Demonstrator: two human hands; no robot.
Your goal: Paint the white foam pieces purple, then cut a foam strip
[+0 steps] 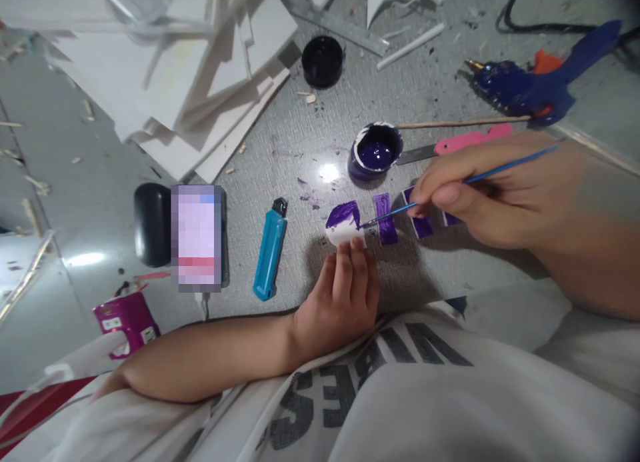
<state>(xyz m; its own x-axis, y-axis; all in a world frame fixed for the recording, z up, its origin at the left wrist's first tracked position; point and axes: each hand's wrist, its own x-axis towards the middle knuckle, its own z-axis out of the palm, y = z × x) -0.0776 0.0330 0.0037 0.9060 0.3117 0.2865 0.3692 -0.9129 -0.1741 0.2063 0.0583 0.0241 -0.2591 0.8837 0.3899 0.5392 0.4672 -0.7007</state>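
My right hand [465, 189] is closed around a thin blue paintbrush [510, 165], its tip touching the right edge of a small white piece [345, 232]. Purple paint covers the upper part of that piece, while its lower part is bare. The fingertips of my left hand [347, 282] hold the lower edge of the piece; its thumb is hidden. Just right of it lies a purple-painted strip [385, 219]. More purple pieces [421, 227] lie partly under my right hand. An open pot of dark purple paint [376, 150] stands above the pieces.
A blue utility knife [270, 251] and a phone [197, 239] lie to the left. White board sheets [200, 82] are piled at upper left. A black lid [323, 61], a pink-handled blade [473, 141] and a blue glue gun [530, 85] are farther back.
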